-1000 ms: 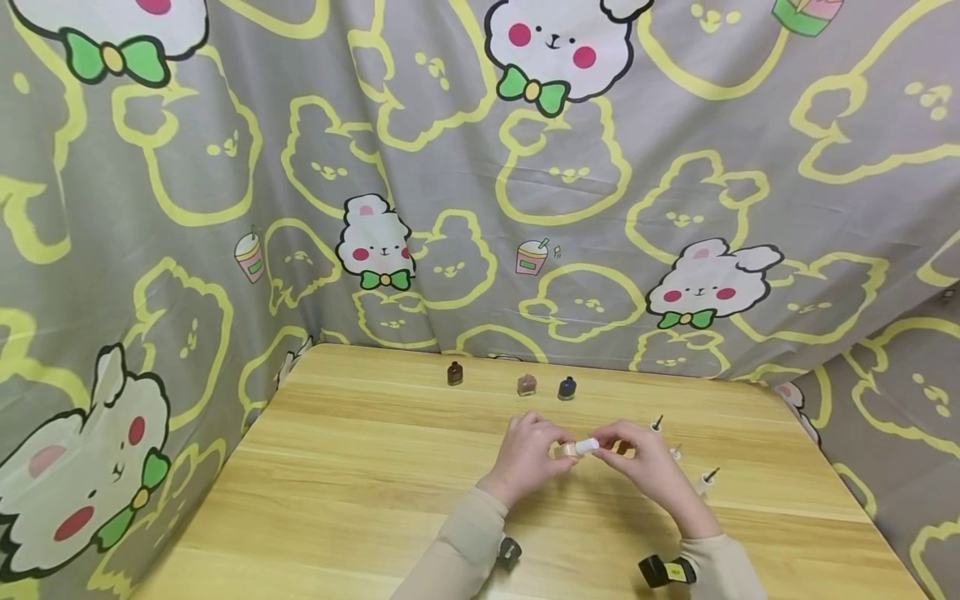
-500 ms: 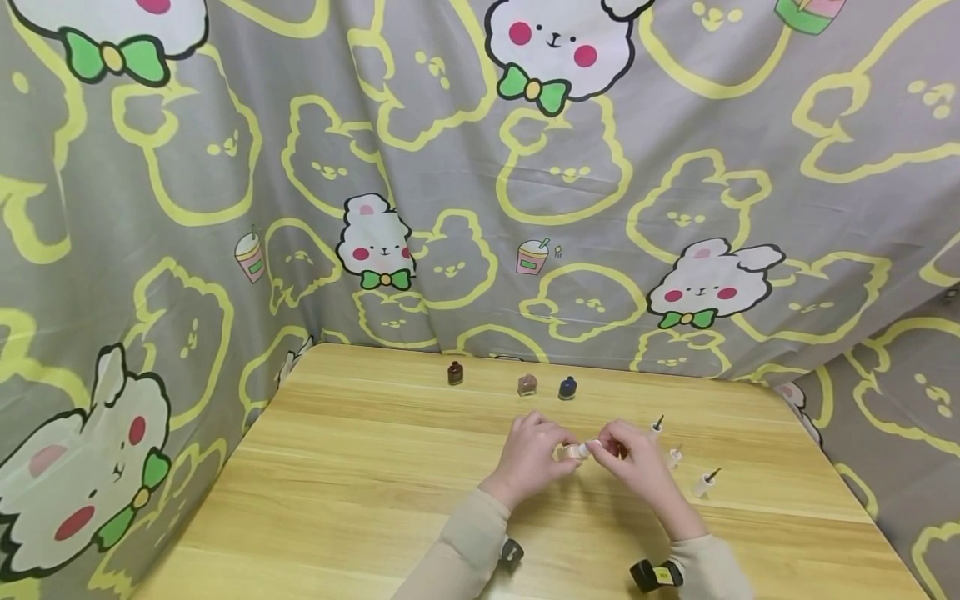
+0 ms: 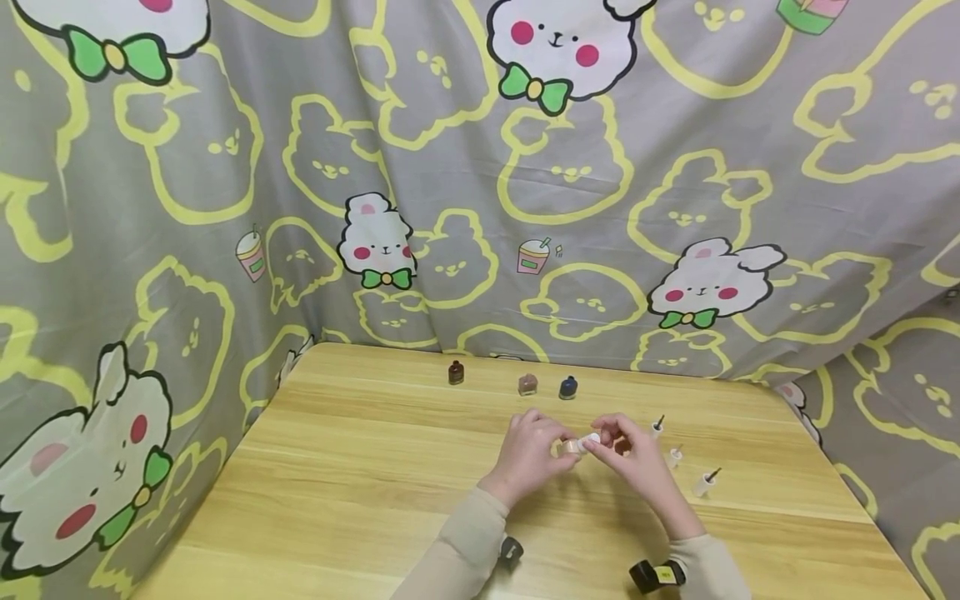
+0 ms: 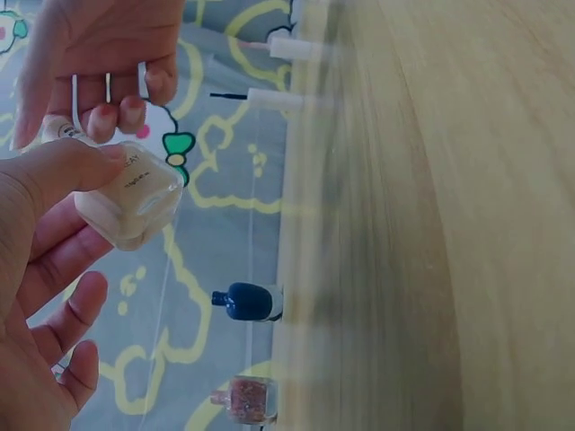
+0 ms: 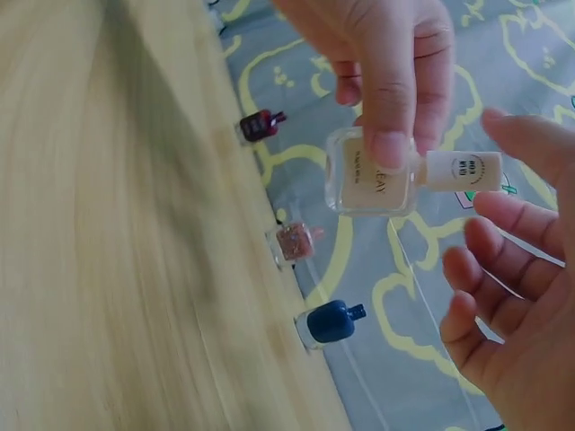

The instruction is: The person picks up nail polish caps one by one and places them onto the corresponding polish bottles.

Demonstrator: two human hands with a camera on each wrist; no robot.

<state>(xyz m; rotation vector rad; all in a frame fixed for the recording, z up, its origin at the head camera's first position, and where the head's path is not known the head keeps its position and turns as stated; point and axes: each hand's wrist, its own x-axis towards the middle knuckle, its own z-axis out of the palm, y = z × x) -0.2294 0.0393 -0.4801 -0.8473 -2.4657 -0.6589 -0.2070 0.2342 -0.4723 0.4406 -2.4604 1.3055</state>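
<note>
My left hand (image 3: pixel 527 457) pinches a square clear bottle of pale nail polish (image 5: pixel 355 189), which lies tilted sideways above the table. Its white cap (image 5: pixel 463 171) is on the neck and points towards my right hand (image 3: pixel 637 462). In the right wrist view, the right thumb and fingertips (image 5: pixel 485 208) stand spread around the cap's end, with a gap visible. From the head view, the right thumb overlaps the cap; contact there is hard to tell. In the left wrist view, my left thumb (image 4: pixel 67 171) presses the bottle's face and partly hides the cap.
Uncapped bottles of dark red (image 3: pixel 456 372), pink (image 3: pixel 527 384) and dark blue polish (image 3: pixel 567 387) stand along the table's back. Several white brush caps (image 3: pixel 705 484) stand at right, brushes up. Black straps are on both wrists. A patterned curtain (image 3: pixel 450 167) surrounds the wooden table (image 3: pixel 337 467).
My right fingers came in to the cap, pinched it half a second ago, and have since loosened, showing more of it. My left hand keeps the bottle in nearly the same place.
</note>
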